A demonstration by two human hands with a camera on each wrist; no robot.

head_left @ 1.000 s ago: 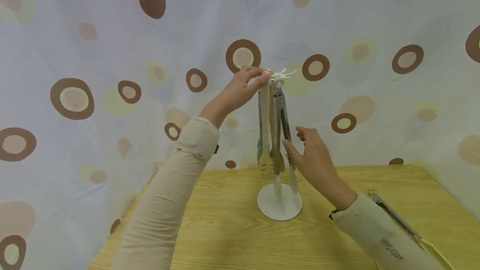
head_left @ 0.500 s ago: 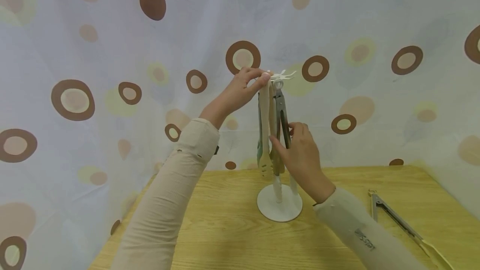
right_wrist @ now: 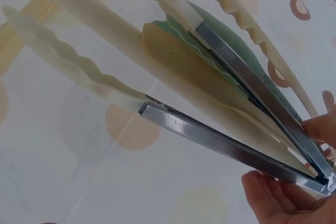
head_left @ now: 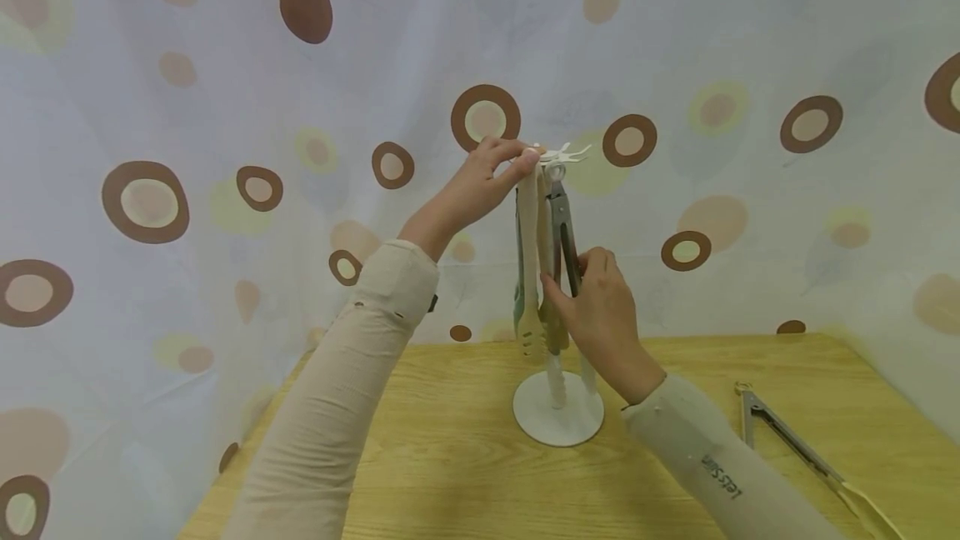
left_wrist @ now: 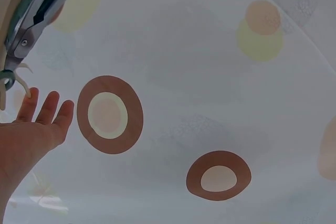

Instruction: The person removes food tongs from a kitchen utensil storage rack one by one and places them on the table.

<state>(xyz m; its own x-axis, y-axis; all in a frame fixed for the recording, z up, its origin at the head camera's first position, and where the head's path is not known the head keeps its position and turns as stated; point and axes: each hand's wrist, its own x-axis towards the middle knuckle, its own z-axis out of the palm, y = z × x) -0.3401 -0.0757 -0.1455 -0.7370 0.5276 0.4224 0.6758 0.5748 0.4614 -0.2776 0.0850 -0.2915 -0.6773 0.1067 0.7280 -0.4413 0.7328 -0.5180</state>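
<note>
A white utensil stand with a round base [head_left: 558, 433] and a hooked top [head_left: 572, 154] stands on the table. With thumb and fingers, my left hand [head_left: 476, 183] holds the stand's top at its left side. Metal-armed tongs [head_left: 561, 211] with pale scalloped tips hang from a front-right hook. My right hand [head_left: 603, 319] grips these tongs, thumb on one arm and fingers on the other; their arms are spread in the right wrist view. Around the pole hang a beige slotted utensil [head_left: 531, 327], a tan spoon-like utensil [right_wrist: 178, 56] and green-tipped tongs [right_wrist: 241, 45].
A second pair of tongs [head_left: 802, 440], metal with yellowish tips, lies spread on the wooden table [head_left: 442, 440] at the right, partly behind the right sleeve. A spotted curtain [head_left: 375, 48] hangs behind the table and along its sides.
My right hand has moved left and slightly up from beside the hanging tongs, and its thumb and fingers have closed on their arms. The left hand stays at the stand's top.
</note>
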